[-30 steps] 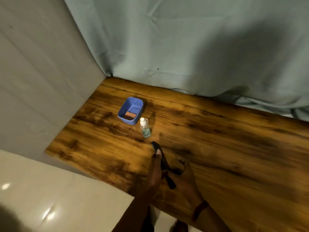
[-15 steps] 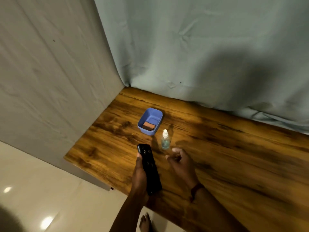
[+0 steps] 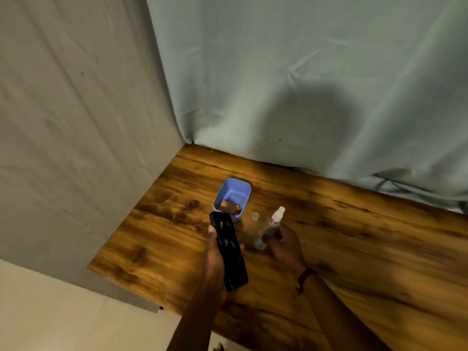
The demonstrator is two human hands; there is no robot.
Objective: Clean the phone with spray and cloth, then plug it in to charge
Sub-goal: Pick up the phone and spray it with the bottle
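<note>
My left hand (image 3: 214,259) grips a black phone (image 3: 228,250), screen up, over the wooden table (image 3: 354,249). A small clear spray bottle (image 3: 270,227) with a white nozzle is tilted and lifted off the table in my right hand (image 3: 285,245). Its clear cap (image 3: 255,216) stands on the table just left of the bottle. A blue plastic tub (image 3: 234,196) sits beyond the phone with a brownish folded cloth (image 3: 229,208) inside. No charger or cable can be made out.
A grey fabric wall (image 3: 76,148) stands on the left and a pale green curtain (image 3: 304,84) hangs behind the table. The table's front-left edge meets a light tiled floor (image 3: 63,320). Bare wood stretches to the right.
My right hand closed on the spray bottle and lifted it, tilted; its cap now stands apart on the table. The view shifted, and the phone stays in my left hand.
</note>
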